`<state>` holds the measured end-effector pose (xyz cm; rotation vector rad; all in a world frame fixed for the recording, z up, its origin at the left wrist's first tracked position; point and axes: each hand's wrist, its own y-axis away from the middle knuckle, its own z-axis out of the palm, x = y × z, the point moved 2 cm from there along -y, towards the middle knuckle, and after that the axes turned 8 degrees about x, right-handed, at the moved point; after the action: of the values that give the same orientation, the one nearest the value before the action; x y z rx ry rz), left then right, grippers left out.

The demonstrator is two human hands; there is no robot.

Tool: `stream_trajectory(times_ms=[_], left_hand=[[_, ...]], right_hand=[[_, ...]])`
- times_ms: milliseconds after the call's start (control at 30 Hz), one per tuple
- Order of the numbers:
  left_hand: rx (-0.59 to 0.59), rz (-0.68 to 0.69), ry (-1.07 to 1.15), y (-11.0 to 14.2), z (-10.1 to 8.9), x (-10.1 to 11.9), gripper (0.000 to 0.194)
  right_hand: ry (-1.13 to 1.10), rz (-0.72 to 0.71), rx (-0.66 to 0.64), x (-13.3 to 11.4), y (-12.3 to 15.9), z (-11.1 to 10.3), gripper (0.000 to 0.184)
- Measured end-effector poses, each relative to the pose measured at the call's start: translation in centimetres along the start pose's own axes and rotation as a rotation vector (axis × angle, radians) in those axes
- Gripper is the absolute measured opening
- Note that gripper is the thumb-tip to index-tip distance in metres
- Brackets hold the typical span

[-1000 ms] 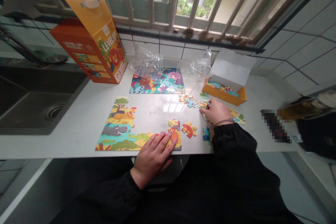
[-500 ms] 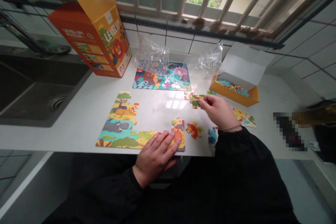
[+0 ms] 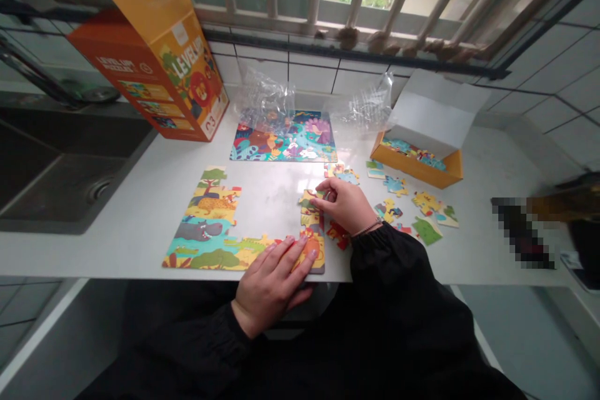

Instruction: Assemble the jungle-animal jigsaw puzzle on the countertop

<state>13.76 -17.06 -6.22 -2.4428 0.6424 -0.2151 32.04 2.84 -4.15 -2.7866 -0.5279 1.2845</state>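
Observation:
A partly joined jigsaw puzzle (image 3: 204, 231) with a hippo, a leopard and a tree lies along the counter's front edge. My left hand (image 3: 276, 275) rests flat on its lower right part, fingers stretched out. With thumb and forefinger my right hand (image 3: 344, 203) pinches a green and yellow puzzle piece (image 3: 307, 199) at the top of the puzzle's right column. That piece meets the column's upper end; whether it is fully locked in I cannot tell. Under the right wrist lies a red puzzle piece (image 3: 336, 234), partly hidden.
Several loose pieces (image 3: 425, 230) lie to the right. Behind them stands an open orange box (image 3: 417, 165) holding more pieces. A finished animal puzzle (image 3: 284, 144), clear plastic bags (image 3: 368, 106) and a tall orange box (image 3: 154, 81) are at the back. A sink (image 3: 70, 181) is at left.
My right hand has carried the puzzle piece left and down to the top of the right column. Loose pieces at the right have come into sight. My left hand stays on the puzzle.

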Motion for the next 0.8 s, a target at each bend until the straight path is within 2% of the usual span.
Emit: stream_trajectory(times_ms=[400, 800], left_hand=[[-0.014, 0.011, 0.003, -0.20, -0.09, 0.01, 0.056], [-0.019, 0.015, 0.002, -0.08, 0.01, 0.01, 0.057]], right_hand=[[0.142, -0.231, -0.001, -0.34, -0.11, 0.13, 0.023], [0.127, -0.296, -0.044, 0.08, -0.03, -0.06, 0.022]])
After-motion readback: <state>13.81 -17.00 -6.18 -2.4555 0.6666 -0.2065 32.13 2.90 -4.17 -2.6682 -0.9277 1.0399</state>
